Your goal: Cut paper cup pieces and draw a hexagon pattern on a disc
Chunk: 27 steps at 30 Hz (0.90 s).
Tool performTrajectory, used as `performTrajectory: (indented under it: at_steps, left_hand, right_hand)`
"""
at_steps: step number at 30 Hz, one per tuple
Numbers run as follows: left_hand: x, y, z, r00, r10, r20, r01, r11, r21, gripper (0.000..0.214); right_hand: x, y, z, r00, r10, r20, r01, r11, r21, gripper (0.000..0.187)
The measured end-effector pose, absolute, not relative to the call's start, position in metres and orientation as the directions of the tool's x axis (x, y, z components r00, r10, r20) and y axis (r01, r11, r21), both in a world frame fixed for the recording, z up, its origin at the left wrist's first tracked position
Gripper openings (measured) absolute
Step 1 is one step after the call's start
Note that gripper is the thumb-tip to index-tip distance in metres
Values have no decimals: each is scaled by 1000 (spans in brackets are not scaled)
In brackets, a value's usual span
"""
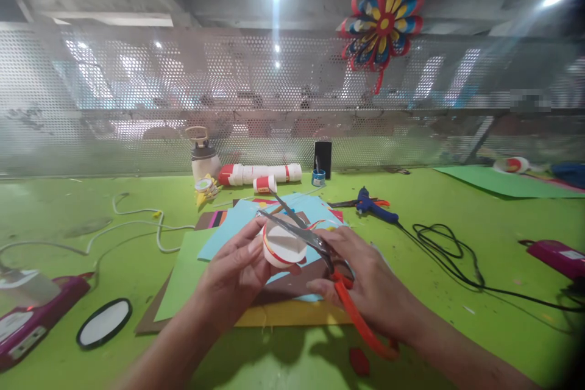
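Note:
My left hand (242, 259) grips a white paper cup (284, 247) with a red and yellow band, its round white end turned toward me. My right hand (361, 271) is closed around orange-handled scissors (361, 317). The scissor blades are parted and lie across the cup's upper edge; whether they touch it I cannot tell. A thin red and yellow strip (316, 225) curls up beside the blades. Beneath both hands lie stacked colored paper sheets (183, 280), light green, light blue, brown and yellow.
A blue glue gun (375, 207) lies at the right, its black cord (452, 250) looping across the green table. Behind the paper stand another paper cup (265, 184), a white tube (269, 174) and a spray bottle (204, 158). Purple power strips (59, 311) sit at both sides.

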<state>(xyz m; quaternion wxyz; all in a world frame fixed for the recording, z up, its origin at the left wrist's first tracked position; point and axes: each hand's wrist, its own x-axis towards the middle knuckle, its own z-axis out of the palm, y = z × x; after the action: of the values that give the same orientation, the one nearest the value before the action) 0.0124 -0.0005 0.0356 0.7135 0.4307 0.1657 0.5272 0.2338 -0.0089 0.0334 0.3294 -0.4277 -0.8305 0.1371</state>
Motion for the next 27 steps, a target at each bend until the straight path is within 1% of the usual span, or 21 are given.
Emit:
performTrajectory:
  at_steps: [4, 8, 12, 14, 22, 27]
  left_hand:
    - [13, -3, 36, 356, 916, 187, -607, 74, 791, 31]
    - [14, -4, 38, 352, 917, 187, -596, 66, 800, 28]
    - [14, -3, 40, 364, 909, 203, -581, 51, 813, 27]
    - [15, -4, 41, 368, 905, 213, -578, 44, 815, 28]
    - [14, -5, 42, 371, 904, 211, -590, 55, 805, 27]
    - [15, -5, 43, 364, 901, 235, -619, 46, 784, 28]
  right_hand:
    - [234, -9, 35, -419, 795, 438, 613, 604, -509, 52]
    - [234, -11, 37, -422, 800, 427, 595, 600, -535, 51]
    - [233, -12, 38, -423, 795, 434, 578, 606, -547, 44]
    - [233, -12, 38, -422, 801, 425, 586, 598, -546, 40]
    - [235, -13, 38, -416, 827, 377, 623, 562, -544, 43]
    - [235, -13, 38, -425, 815, 395, 624, 580, -524, 39]
